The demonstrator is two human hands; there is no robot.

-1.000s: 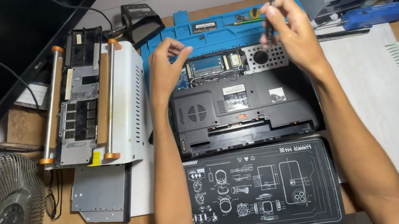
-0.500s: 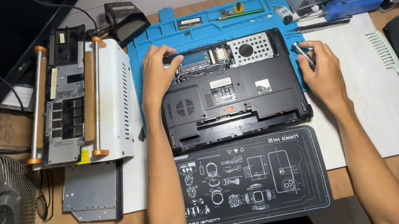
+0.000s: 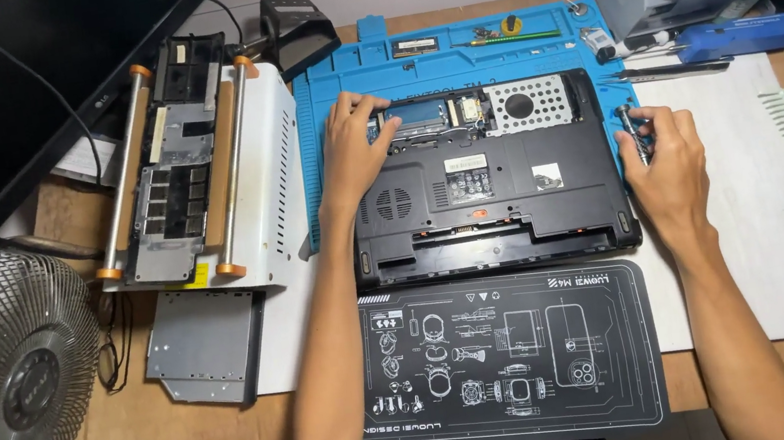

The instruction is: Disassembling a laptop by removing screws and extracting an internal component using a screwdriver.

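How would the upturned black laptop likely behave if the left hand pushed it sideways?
The laptop looks rigid and fairly heavy, so it would probably slide as one piece. The blue mat beneath may grip it. With bays uncovered, exposed parts seem fragile under the left hand.

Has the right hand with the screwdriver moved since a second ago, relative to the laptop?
Yes. The right hand, holding the screwdriver, has come down from above the laptop's far right corner to beside its right edge, by the blue mat.
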